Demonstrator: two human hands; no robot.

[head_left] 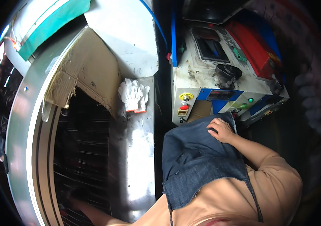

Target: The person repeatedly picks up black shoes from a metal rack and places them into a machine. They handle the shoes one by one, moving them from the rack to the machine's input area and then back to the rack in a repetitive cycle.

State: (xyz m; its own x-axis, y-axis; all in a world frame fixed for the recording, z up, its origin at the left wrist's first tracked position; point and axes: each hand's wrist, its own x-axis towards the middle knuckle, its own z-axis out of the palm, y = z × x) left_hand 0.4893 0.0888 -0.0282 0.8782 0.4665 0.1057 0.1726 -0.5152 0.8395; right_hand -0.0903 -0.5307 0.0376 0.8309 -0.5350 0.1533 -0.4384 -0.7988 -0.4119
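While right hand (pixel 220 130) clutches denim cloth (pixel 194 158), left hand (pixel 74 196) reaches into dark conveyor (pixel 81 150).

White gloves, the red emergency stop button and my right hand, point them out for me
white gloves (pixel 134 95), head view, middle of the pile
red emergency stop button (pixel 184 104), head view, on its red cap
right hand (pixel 222 130), head view, back of the hand, on the denim cloth (pixel 194 158)

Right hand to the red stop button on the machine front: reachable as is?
Probably yes. The right hand rests on the denim cloth just below the machine, and the red button sits uncovered a short way up-left, with nothing between them.
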